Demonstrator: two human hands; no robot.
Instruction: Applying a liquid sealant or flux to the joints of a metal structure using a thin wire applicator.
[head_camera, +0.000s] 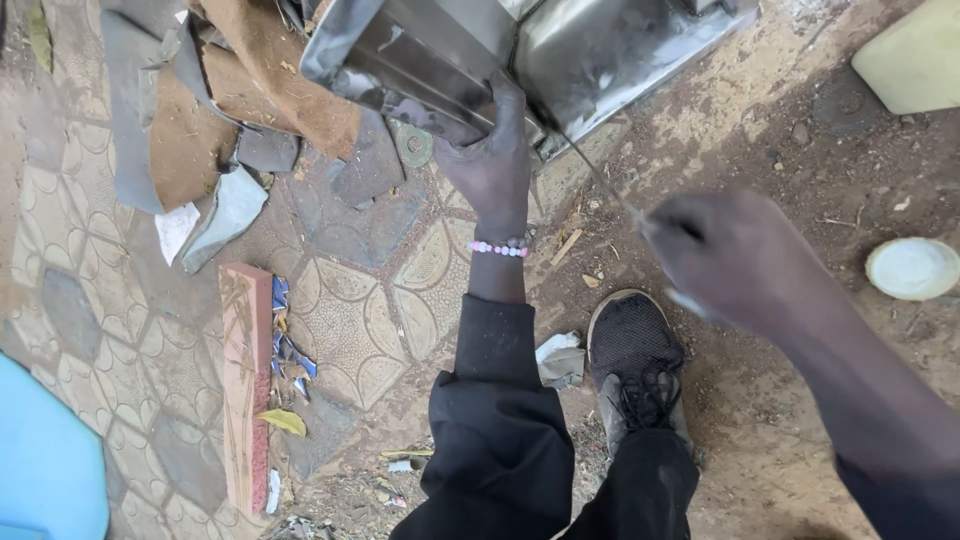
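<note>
Open dirt ground (800, 180) lies to the right of the shiny metal box (560, 50), with only a pale block (915, 60) at the top right corner and a round white lid (912, 268) near the right edge. Below the box, the black shoe (635, 360) blocks the middle. To the left, scraps of leather and grey sheet (190, 130) crowd the patterned paving (350, 320), and a reddish wooden plank (245, 380) lies lengthwise. A blue object (45, 460) fills the bottom left corner.

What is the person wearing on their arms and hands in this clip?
Both hands are bare, without gloves. The left hand has a beaded bracelet of pink and white beads at the wrist, above a dark pushed-up sleeve. The right hand is motion-blurred, with a dark sleeve further up.
</note>
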